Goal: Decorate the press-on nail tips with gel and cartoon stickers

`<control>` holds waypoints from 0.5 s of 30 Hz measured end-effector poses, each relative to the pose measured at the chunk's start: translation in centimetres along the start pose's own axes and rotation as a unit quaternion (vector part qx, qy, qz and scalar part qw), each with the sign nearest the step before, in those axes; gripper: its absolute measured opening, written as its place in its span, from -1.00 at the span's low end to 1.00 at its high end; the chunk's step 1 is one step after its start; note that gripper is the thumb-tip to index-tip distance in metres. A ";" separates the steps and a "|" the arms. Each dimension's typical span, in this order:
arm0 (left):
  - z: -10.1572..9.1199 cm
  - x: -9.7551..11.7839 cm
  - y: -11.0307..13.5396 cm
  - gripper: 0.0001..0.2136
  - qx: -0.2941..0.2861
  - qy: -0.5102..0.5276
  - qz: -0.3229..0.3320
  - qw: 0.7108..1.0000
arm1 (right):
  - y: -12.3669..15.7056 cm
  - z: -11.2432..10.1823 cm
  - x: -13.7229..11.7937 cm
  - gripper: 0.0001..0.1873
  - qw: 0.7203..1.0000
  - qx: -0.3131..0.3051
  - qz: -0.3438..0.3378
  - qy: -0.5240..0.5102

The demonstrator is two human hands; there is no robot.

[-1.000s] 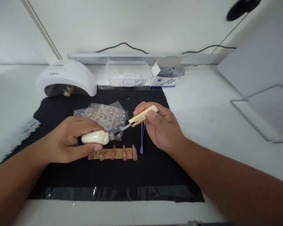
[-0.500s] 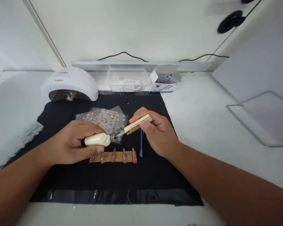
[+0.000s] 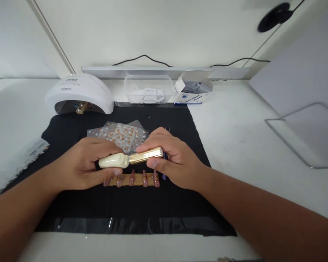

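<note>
Clasping the cream nail-polish bottle in my left grip, I've brought the gold brush cap, pinched by my right grip, against it, probably sheathing the brush.

Shows a glossy cream bottle lying nearly level in the left hand, with soft ridges at the shoulder and its neck toward the right hand. Meets, at that neck, a ribbed gold cap, pinched by the right hand and angled slightly higher at its outer end
</note>
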State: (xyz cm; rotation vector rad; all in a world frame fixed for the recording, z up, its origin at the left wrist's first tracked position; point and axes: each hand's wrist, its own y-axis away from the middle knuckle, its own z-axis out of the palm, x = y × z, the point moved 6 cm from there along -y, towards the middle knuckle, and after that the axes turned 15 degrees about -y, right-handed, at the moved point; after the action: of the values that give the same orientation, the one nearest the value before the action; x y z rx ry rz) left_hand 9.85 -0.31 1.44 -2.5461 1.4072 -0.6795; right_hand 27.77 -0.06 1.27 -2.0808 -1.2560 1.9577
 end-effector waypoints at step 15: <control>-0.1 -0.3 0.5 -0.93 -0.010 -0.006 -0.025 1.000 | 0.7 -2.3 2.7 -0.69 0.930 0.217 0.092 -0.283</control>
State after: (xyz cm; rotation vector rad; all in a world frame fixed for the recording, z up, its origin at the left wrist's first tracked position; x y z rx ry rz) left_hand 9.30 -0.36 1.30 -2.6041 1.3580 -0.6609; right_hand 29.80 2.10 -0.78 -1.5157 -0.5692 2.7323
